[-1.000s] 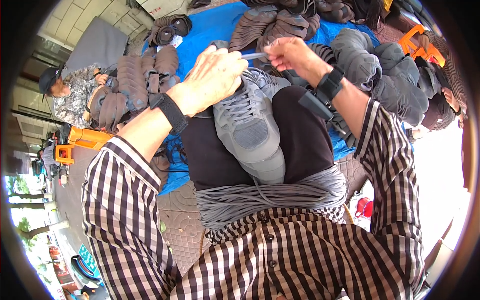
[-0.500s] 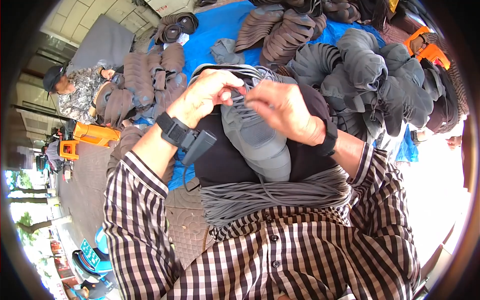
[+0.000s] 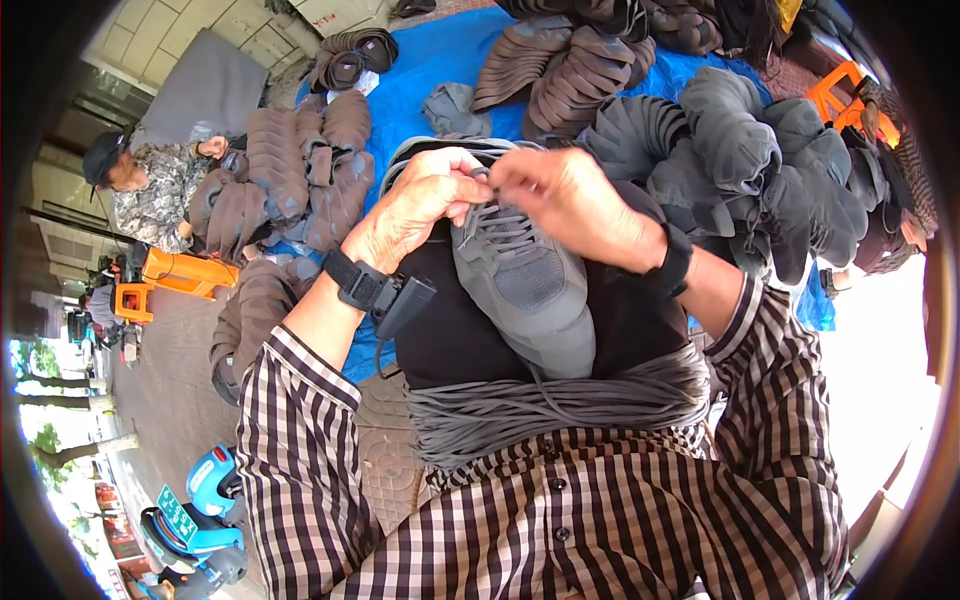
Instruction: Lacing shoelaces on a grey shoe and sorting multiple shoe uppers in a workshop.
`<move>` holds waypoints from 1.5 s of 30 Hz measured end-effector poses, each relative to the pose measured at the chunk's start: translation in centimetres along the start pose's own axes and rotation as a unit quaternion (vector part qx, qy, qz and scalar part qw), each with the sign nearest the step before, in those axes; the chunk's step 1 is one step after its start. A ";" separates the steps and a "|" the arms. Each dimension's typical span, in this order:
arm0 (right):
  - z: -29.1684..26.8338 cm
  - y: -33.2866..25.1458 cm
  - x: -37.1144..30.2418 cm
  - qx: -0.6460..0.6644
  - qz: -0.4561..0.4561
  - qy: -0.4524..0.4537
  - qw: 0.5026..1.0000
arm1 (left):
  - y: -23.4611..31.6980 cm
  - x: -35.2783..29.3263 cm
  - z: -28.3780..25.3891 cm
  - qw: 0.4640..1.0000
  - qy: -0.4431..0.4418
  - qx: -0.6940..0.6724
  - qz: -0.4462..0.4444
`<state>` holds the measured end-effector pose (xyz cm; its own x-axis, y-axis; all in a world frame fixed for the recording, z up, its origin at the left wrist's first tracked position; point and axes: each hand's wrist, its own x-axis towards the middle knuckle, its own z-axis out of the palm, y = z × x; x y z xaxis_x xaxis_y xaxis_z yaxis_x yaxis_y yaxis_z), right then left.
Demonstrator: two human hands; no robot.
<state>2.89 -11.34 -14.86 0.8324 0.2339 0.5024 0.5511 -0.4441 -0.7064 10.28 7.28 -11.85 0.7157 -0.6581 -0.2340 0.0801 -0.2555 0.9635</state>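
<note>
A grey shoe upper (image 3: 530, 290) lies toe toward me on my black-clad lap (image 3: 450, 340). My left hand (image 3: 420, 205) and my right hand (image 3: 575, 205) meet over its laced end, each pinching a grey lace (image 3: 480, 180) with the fingertips. A thick bundle of grey laces (image 3: 560, 405) lies across my lap just under the shoe's toe. Both wrists wear black bands; a small black device hangs from the left one.
Stacks of grey and brown shoe uppers (image 3: 300, 180) cover a blue tarp (image 3: 430, 70) ahead. More grey uppers (image 3: 740, 150) are piled at the right. A person in a cap (image 3: 140, 180) sits at the left near orange stools (image 3: 175, 275).
My hands came down from a raised, spread pull to the laced end of the shoe and moved close together. The view tilted slightly downward.
</note>
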 end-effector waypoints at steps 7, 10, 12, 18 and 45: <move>0.1 3.3 3.0 0.125 0.101 -0.122 0.979 | -0.6 0.5 -0.9 1.000 0.003 -0.022 0.009; 0.0 3.5 3.5 0.162 0.093 -0.150 0.971 | -1.2 0.3 -0.4 0.998 0.026 -0.046 0.017; -0.2 3.9 3.6 0.131 0.078 -0.153 0.976 | -1.8 0.3 -0.3 0.997 0.045 -0.062 0.026; -0.3 4.5 3.8 0.121 0.080 -0.167 0.975 | -2.8 0.1 0.8 0.988 0.123 -0.071 0.065; 0.5 5.3 2.9 0.401 0.262 -0.119 0.870 | -4.8 1.0 -0.8 0.990 0.047 -0.049 0.126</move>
<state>8.26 -12.53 -17.38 0.9175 0.3955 -0.0426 -0.1229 0.1799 -0.9760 11.19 8.38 -16.57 0.7823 -0.6224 0.0235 -0.0454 -0.0193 0.9988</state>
